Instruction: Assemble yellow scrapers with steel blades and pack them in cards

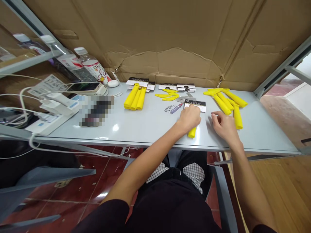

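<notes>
My left hand [190,118] is closed around a yellow tubular handle [191,133], whose open end sticks out toward the table's front edge. A black-and-white card [202,106] lies at the handle's far end, partly under the fingers. To the right, my right hand [224,125] hovers low over the table with fingers bent, thumb apart, and nothing visible in it. Several yellow handles [223,101] lie just beyond it. Left of my left hand are a slim tool with a purple-grey grip [176,108] and a scatter of small metal parts [168,109].
Carded yellow handles [134,97] lie left of centre. Behind the small parts are flat yellow pieces [170,96], metal strips [188,98] and more cards [186,87]. A power strip [52,121] with cables, a phone [84,87] and bottles [93,66] stand left. Cardboard [157,32] backs the table.
</notes>
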A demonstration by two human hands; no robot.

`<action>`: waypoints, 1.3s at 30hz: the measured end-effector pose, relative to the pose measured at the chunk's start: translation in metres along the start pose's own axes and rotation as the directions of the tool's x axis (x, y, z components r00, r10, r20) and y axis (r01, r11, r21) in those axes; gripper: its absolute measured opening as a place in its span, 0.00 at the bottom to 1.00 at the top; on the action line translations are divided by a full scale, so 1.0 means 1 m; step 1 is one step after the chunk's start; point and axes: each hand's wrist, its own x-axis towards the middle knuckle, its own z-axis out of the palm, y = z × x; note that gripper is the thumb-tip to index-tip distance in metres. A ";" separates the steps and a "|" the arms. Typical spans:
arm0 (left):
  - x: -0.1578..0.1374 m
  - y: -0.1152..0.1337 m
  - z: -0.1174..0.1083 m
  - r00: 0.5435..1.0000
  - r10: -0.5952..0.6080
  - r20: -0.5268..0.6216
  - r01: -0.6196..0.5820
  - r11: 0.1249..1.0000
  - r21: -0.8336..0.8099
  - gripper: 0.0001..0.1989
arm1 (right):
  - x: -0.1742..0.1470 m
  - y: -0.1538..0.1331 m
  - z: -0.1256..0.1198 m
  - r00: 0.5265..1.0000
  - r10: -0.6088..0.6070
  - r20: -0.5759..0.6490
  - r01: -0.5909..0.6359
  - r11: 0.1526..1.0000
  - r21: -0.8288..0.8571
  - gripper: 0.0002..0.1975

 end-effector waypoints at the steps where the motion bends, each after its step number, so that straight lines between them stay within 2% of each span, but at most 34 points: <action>1: -0.001 -0.001 0.000 1.000 0.006 0.004 -0.006 1.000 0.000 0.13 | -0.003 0.003 0.001 1.000 0.006 -0.027 -0.006 1.000 0.018 0.21; 4: -0.007 -0.010 -0.007 1.000 0.015 -0.010 -0.015 1.000 0.004 0.15 | -0.010 0.009 0.003 0.995 0.037 -0.097 -0.027 0.995 0.095 0.19; 7: -0.018 -0.029 -0.022 0.999 0.007 -0.050 -0.006 1.000 0.017 0.17 | -0.015 0.012 0.005 0.992 0.046 -0.119 -0.027 0.988 0.154 0.17; 13: -0.035 -0.086 -0.066 0.970 0.016 -0.244 -0.008 0.999 0.034 0.22 | -0.017 0.012 0.004 0.993 0.030 -0.116 -0.010 0.985 0.172 0.15; 16: -0.029 -0.121 -0.081 0.956 -0.035 -0.293 0.063 0.994 0.089 0.23 | -0.018 0.011 0.004 0.993 0.023 -0.117 -0.002 0.984 0.177 0.15; 19: -0.016 -0.159 -0.085 0.948 -0.156 -0.276 0.199 0.971 0.134 0.18 | -0.019 0.011 0.004 0.992 0.016 -0.124 0.006 0.985 0.175 0.15; 23: 0.002 -0.198 -0.075 0.952 -0.230 -0.204 0.268 0.946 0.184 0.16 | -0.019 0.012 0.005 0.994 0.019 -0.109 0.001 0.985 0.175 0.15; 27: 0.014 -0.212 -0.068 0.934 -0.319 -0.163 0.349 0.910 0.222 0.17 | -0.019 0.013 0.007 0.993 0.010 -0.120 0.012 0.984 0.179 0.14; 32: 0.024 -0.218 -0.069 0.907 -0.362 -0.214 0.408 0.882 0.236 0.22 | -0.020 0.012 0.006 0.993 0.002 -0.116 0.018 0.985 0.173 0.13; 39: 0.025 -0.224 -0.061 0.911 -0.375 -0.171 0.408 0.881 0.241 0.24 | -0.020 0.011 0.006 0.993 -0.003 -0.115 0.022 0.986 0.164 0.13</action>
